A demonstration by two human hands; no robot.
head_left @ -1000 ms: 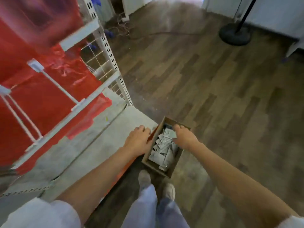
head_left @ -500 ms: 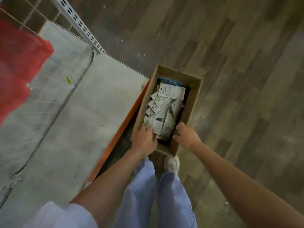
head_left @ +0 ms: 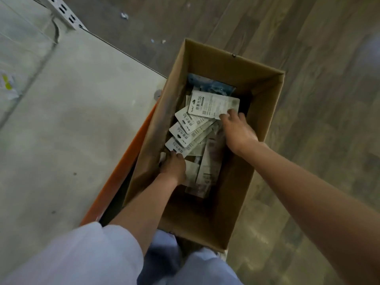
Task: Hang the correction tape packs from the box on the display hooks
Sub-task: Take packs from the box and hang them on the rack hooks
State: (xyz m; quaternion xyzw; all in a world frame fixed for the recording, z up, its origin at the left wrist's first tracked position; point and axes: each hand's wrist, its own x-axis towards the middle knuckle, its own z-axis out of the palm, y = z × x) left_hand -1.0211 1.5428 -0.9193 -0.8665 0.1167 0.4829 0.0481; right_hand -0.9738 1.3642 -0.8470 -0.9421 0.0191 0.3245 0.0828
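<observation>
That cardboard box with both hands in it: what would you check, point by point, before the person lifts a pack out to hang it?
1. Packs within reach in the cardboard box: ok.
2. Right hand on the top pack: ok, fingertips at its near edge.
3. Firm grip on that pack: cannot tell.
4. Left hand touching the lowest fanned pack: ok.
5. Hang holes facing up: ok on the fanned packs.
6. Display hooks free: cannot tell, out of view.

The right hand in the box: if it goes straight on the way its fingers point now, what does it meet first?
The right hand points up and slightly left in the picture. Its fingertips already seem to touch the top pack, so that comes first. Beyond it lies the far wall of the box. Depth is unclear.
</observation>
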